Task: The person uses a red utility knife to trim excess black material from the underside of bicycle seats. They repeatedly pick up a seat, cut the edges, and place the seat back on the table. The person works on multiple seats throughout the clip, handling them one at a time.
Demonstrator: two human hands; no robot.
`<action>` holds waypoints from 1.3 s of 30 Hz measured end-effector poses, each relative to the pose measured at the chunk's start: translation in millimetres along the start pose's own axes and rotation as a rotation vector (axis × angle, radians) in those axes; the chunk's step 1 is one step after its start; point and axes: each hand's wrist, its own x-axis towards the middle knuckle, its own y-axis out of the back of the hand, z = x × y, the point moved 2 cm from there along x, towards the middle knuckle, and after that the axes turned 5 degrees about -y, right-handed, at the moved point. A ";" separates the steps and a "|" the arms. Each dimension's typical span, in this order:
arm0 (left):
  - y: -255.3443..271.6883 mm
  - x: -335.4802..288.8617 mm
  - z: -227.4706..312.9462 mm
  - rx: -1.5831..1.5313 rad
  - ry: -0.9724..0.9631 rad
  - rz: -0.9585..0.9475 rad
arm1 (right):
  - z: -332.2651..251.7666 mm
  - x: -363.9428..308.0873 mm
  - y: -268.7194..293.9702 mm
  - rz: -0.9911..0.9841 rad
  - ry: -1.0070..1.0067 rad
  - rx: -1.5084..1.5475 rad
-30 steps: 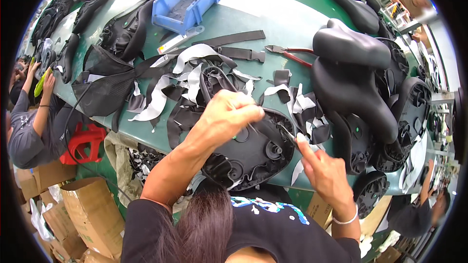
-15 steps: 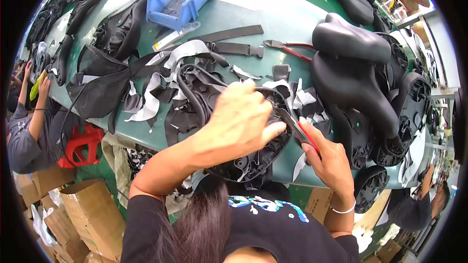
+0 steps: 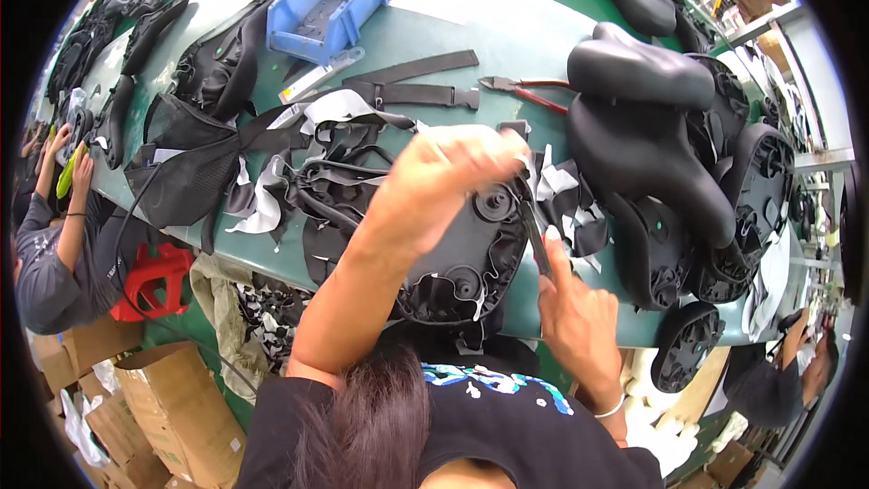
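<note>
A black bicycle saddle (image 3: 425,258) lies underside up on the table in front of me, its loose cover gathered in folds along the rim. My left hand (image 3: 434,177), blurred by motion, is closed at the saddle's far right edge and pinches the edge of the saddle cover; its fingertips are partly smeared. Wrapped in my right hand (image 3: 584,321) is a utility knife (image 3: 534,231), its blade running along the right rim. My index finger stretches along the knife's body. Strips of cut black and white cover material (image 3: 561,186) lie just right of the blade.
Finished black saddles (image 3: 647,140) are piled at right, with red-handled cutting pliers (image 3: 525,91) beside them. A blue bin (image 3: 330,9) stands at the back, near black buckle straps (image 3: 412,92). A black mesh bag (image 3: 186,158) lies left. Other people work at both sides.
My left hand has risen and shifted toward the saddle's far right edge, uncovering more of the underside. My right hand has moved slightly down and left, still holding the knife.
</note>
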 end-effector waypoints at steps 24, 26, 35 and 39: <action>5.1 7.5 8.7 1.771 -0.249 -0.527 | 4.6 30.0 3.7 0.103 0.008 0.036; 9.0 18.4 2.9 1.727 -0.549 -0.449 | -0.2 29.2 -5.8 0.121 -0.005 -0.010; 21.9 24.9 -5.8 1.389 -0.583 -0.045 | -18.3 -4.1 -4.2 0.010 -0.100 0.075; 28.6 37.2 -11.5 1.213 -0.389 0.070 | -18.3 -12.0 -17.5 0.034 -0.105 0.070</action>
